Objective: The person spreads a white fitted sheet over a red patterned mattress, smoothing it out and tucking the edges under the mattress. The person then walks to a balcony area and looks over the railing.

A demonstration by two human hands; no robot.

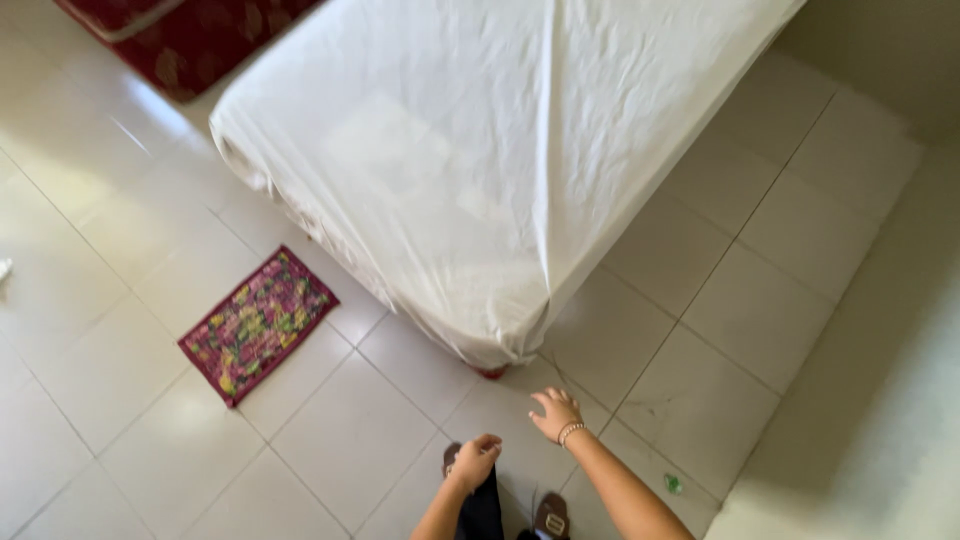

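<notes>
Here, a white sheet covers a bed, and it is pulled down over the bed's near corner. The sheet looks soft, thin and light, so it should bend and bunch up easily. A good place to grab it is likely that loose near corner, where the cloth hangs in folds. The right hand is near that corner with its fingers spread wide, holding nothing. The left hand is curled almost closed, and I cannot tell if it holds anything. The far end of the bed is cut off. A small flowery mat lies on the tile floor beside the bed.
</notes>
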